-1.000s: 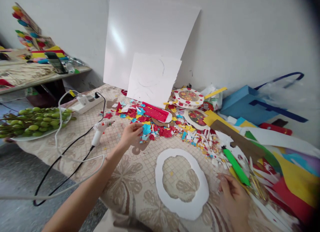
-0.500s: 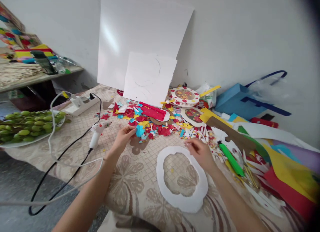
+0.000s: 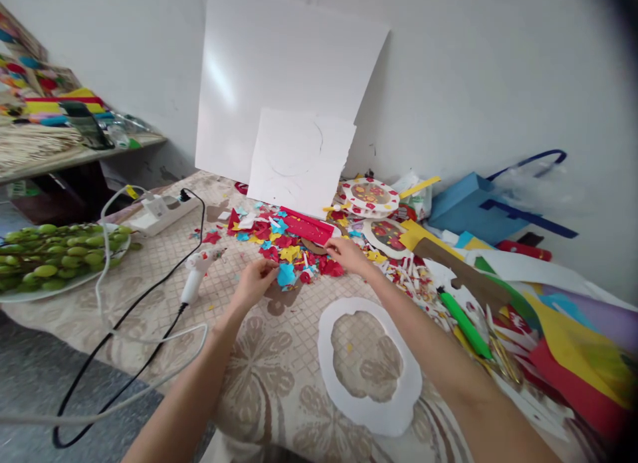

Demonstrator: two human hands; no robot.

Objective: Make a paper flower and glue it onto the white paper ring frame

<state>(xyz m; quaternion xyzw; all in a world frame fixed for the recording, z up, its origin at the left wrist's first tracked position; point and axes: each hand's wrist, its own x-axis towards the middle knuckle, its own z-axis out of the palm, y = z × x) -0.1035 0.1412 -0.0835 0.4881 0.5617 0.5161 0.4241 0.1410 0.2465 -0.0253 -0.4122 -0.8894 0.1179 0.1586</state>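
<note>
Soft, fairly even light reaches my worktop (image 3: 294,357); glare streaks the left of the white board (image 3: 299,64), and faint shadow edges its right. My view stretches outward, darkens at the right corners and blurs the coloured sheets (image 3: 583,367).

Blue paper flower (image 3: 286,275), at near edge of jumbled red, yellow, white cutouts (image 3: 290,253).

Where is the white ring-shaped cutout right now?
In the head view, the white cutout lies on the patterned tablecloth, just right of lower centre, left of the right forearm.
</note>
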